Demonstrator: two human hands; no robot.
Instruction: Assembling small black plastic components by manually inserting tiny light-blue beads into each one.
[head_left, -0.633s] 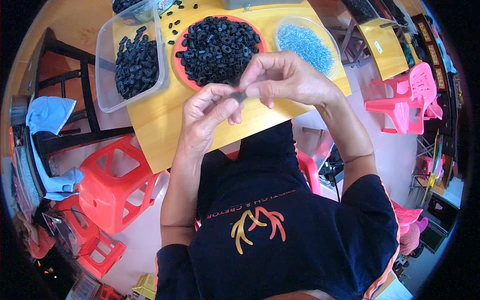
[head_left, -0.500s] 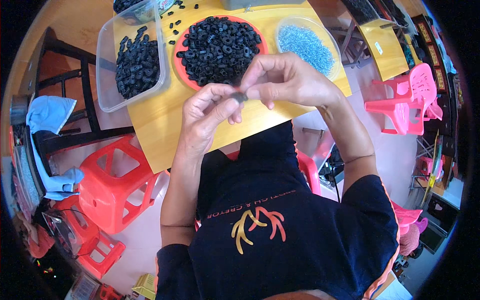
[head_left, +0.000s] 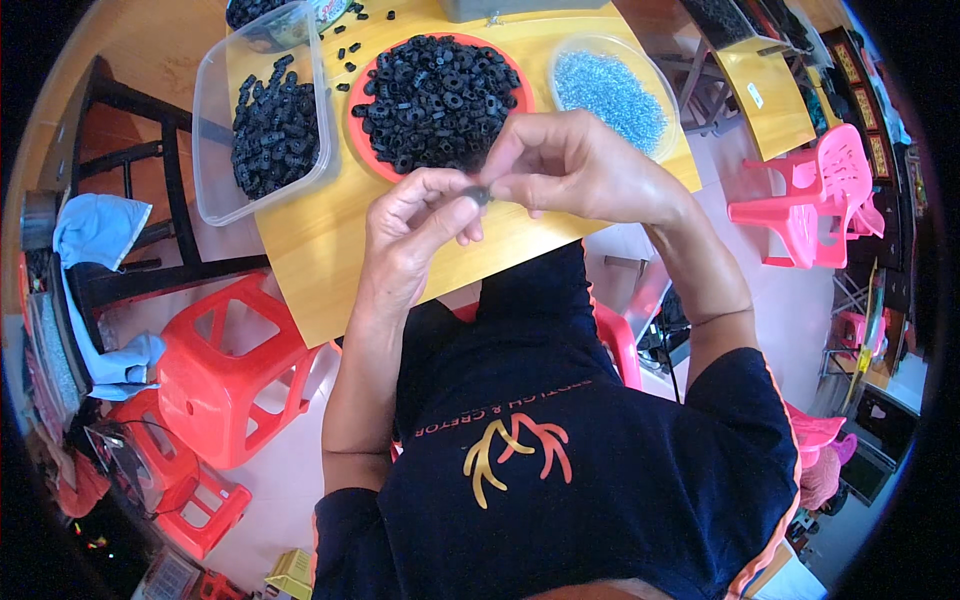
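Observation:
Between thumb and fingers, my left hand [head_left: 418,228] pinches a small black plastic part [head_left: 477,195], held above the near side of the yellow table [head_left: 330,270]. My right hand [head_left: 570,172] meets it from the right, its thumb and index finger pinched together at the part's edge; whatever lies between those fingertips is too small to make out. Just beyond my hands is a red round tray [head_left: 357,128] heaped with small black ring-shaped parts [head_left: 440,95]. To its right stands a clear round tub [head_left: 672,85] of tiny light-blue pieces [head_left: 610,95].
A clear rectangular bin [head_left: 210,150] with joined black parts [head_left: 275,135] stands at the table's left. Loose black bits [head_left: 341,54] lie between bin and tray. A grey box [head_left: 520,8] sits at the far edge. Red stools [head_left: 225,400] stand left, a pink chair [head_left: 800,205] right.
My right hand has shifted very slightly, its lower fingers tucking in more. My left hand keeps its pinch on the black part in the same place.

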